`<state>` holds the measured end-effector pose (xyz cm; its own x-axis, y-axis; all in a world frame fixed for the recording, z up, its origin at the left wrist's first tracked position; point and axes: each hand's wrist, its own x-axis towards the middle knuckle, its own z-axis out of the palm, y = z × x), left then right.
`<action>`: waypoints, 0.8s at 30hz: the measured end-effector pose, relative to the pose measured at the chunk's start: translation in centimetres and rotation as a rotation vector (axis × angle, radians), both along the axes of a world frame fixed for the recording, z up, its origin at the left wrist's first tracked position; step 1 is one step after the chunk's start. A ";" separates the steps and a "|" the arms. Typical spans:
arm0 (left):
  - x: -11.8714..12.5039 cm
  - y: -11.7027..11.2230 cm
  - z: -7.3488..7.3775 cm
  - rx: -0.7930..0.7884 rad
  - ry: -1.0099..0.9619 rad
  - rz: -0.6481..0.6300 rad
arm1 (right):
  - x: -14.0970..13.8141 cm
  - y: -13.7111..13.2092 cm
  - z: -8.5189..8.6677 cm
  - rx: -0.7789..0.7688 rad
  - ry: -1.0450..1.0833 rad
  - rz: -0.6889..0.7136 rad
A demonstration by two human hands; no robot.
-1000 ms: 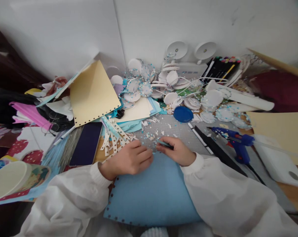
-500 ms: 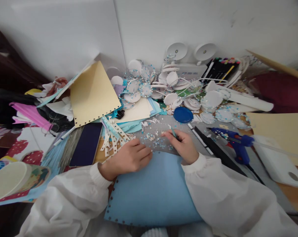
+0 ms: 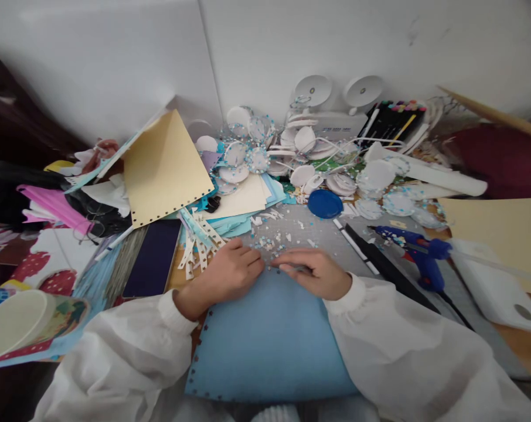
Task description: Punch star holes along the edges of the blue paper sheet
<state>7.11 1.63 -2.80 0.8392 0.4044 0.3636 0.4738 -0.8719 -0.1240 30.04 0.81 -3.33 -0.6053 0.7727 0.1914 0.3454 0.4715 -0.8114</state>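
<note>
A light-blue sheet of paper (image 3: 269, 346) slopes from the table edge down toward my lap, small star-shaped holes along its left and top edges. My left hand (image 3: 234, 271) is curled over its upper left part, fingertips hidden, apparently gripping the edge. In the fingers of my right hand (image 3: 320, 272) is a slim dark tool that looks like tweezers (image 3: 301, 268). Its tip points left at the sheet's top edge, close to my left fingers. Just beyond both hands lie many tiny white and blue paper stars (image 3: 268, 241) on the grey mat (image 3: 324, 237).
Punched paper strips (image 3: 200, 258) and a dark phone (image 3: 153, 258) lie left. A cream sheet (image 3: 166, 170) leans behind them. A blue lid (image 3: 325, 203), a white marker (image 3: 356, 246) and a blue glue gun (image 3: 417, 246) are right. Decorated white discs (image 3: 259, 158) pile along the wall.
My right hand has come left and nearer, from over the loose stars to the sheet's top edge. The tweezers now lie flatter, pointing left. My left hand has barely shifted.
</note>
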 end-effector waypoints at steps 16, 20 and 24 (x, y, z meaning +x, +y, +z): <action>0.0 0.0 -0.2 -0.027 -0.028 0.032 | 0.0 -0.5 -0.4 -0.056 0.034 0.167; -0.1 0.0 -0.1 -0.074 -0.063 0.093 | -0.2 -0.4 -0.5 0.058 -0.042 0.066; -0.2 -0.1 0.3 -0.127 -0.191 0.221 | -0.1 -0.3 -0.5 0.127 0.012 0.035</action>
